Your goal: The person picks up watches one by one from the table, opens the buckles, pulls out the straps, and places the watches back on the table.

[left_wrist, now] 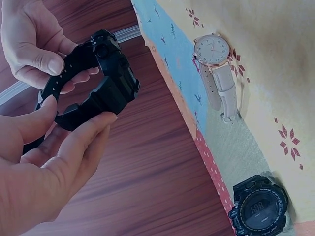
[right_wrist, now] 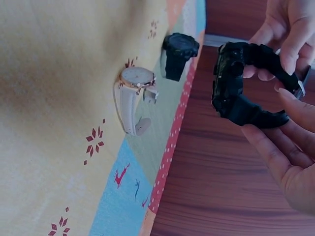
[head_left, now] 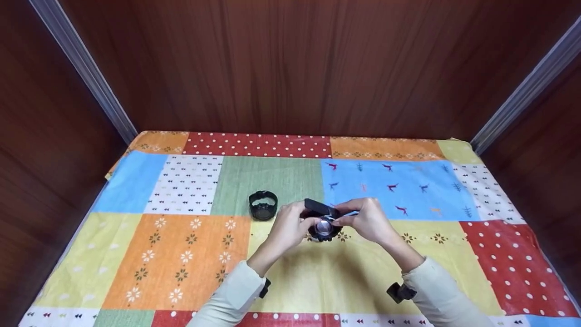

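Note:
A black wristwatch (left_wrist: 115, 73) is held up off the table, its strap bent into a loop. My left hand (head_left: 290, 225) pinches one side of the strap between thumb and fingers. On the opposite side, my right hand (head_left: 365, 220) grips the other part of the strap. A metal buckle (right_wrist: 301, 88) shows between the two thumbs; whether it is fastened I cannot tell. Beneath the held watch lies a white-strapped watch (left_wrist: 214, 51) with a rose-gold rim. To the left of both hands, a second black watch (head_left: 263, 209) rests on the cloth.
A patchwork tablecloth (head_left: 181, 259) in several colours covers the table. Brown wood-grain panels (head_left: 290, 68) enclose the back and both sides, with metal strips (head_left: 91, 72) at the corners. Each wrist carries a small black camera (head_left: 400, 292).

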Motion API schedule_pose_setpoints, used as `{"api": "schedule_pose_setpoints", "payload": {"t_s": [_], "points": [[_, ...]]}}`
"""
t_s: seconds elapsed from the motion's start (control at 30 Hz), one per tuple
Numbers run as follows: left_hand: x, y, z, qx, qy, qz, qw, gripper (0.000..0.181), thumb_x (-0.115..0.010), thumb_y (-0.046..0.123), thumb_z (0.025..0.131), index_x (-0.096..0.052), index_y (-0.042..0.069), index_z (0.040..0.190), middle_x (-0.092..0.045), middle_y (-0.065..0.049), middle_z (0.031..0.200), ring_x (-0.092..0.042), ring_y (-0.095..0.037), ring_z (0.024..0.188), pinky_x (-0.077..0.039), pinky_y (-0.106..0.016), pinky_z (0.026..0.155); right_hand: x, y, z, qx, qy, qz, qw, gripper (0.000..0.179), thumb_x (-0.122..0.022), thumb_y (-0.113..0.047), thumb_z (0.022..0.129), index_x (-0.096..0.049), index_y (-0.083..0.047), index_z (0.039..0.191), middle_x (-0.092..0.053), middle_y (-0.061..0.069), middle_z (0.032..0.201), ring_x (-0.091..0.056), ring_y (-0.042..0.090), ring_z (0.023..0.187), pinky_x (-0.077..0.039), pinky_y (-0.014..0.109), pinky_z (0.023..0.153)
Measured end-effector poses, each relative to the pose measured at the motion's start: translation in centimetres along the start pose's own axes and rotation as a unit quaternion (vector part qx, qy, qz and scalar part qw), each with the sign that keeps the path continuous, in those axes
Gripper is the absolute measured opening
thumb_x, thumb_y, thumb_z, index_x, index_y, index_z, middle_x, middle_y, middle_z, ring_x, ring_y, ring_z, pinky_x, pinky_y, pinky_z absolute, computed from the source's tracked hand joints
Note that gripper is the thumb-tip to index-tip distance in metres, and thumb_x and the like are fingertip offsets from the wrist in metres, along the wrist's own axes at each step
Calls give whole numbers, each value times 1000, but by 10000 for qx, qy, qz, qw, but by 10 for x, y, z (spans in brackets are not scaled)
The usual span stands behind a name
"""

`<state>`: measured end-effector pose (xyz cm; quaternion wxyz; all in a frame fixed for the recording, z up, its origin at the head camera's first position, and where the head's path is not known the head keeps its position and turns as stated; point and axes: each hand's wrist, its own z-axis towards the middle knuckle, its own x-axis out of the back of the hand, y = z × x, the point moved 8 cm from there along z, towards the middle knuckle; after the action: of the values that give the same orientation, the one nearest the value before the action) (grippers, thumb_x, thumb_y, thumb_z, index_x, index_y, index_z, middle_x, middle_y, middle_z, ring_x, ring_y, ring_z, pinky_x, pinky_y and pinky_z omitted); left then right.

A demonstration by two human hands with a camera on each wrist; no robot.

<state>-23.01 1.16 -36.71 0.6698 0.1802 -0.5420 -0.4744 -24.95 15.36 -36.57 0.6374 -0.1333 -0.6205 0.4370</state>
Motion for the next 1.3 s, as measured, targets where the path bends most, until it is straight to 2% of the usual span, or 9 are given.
{"api": "schedule_pose_setpoints", "payload": {"t_s": [0.27,0.5,0.57,0.8,1.03,1.2,1.3], "points": [[1,-2,0,176,-82,-403,9990,17,-68,6,79,-70,10,96,-69,-2,90,-62,-16,89,-47,-36,80,2,4,-2,-204,-40,47,9998,22,-77,-8,69,-73,-6,91,-70,8,85,-65,23,85,-50,40,76],[4,0,0,84,-90,-276,9995,17,-67,6,80,-70,11,96,-69,-2,91,-62,-16,89,-48,-34,80,3,2,-1,-116,-54,69,9999,20,-76,-6,70,-73,-5,90,-70,7,84,-65,23,84,-50,43,75],[4,0,0,141,-132,-313,9993,18,-67,6,80,-70,11,97,-69,-2,92,-61,-16,90,-47,-32,80,3,2,-1,-132,-71,112,9998,20,-76,-7,70,-73,-6,90,-70,7,84,-65,23,84,-50,44,75],[4,-2,0,183,-205,-336,9991,17,-67,7,80,-70,11,97,-68,-2,93,-61,-15,90,-47,-29,80,1,3,-2,-296,-185,140,9993,21,-77,-8,70,-73,-6,91,-70,6,84,-65,21,85,-50,39,76],[4,-3,0,224,-219,-502,9982,17,-66,5,81,-69,9,97,-68,-3,93,-62,-16,89,-48,-30,79,3,3,-3,-258,-174,178,9994,23,-77,-8,70,-73,-4,92,-69,9,86,-64,24,86,-50,40,78],[4,-3,0,165,-231,-561,9980,17,-66,3,80,-69,8,97,-69,-4,91,-62,-16,86,-49,-35,77,3,8,-4,-433,-237,404,9980,24,-77,-11,71,-72,-3,93,-69,9,87,-64,24,88,-49,41,79],[4,-4,-1,88,-226,-494,9985,15,-66,4,80,-68,7,95,-68,-4,89,-60,-13,82,-49,-34,75,3,12,-5,-574,-287,586,9962,26,-78,-12,70,-72,-4,94,-69,8,87,-63,22,88,-49,38,79]]}}
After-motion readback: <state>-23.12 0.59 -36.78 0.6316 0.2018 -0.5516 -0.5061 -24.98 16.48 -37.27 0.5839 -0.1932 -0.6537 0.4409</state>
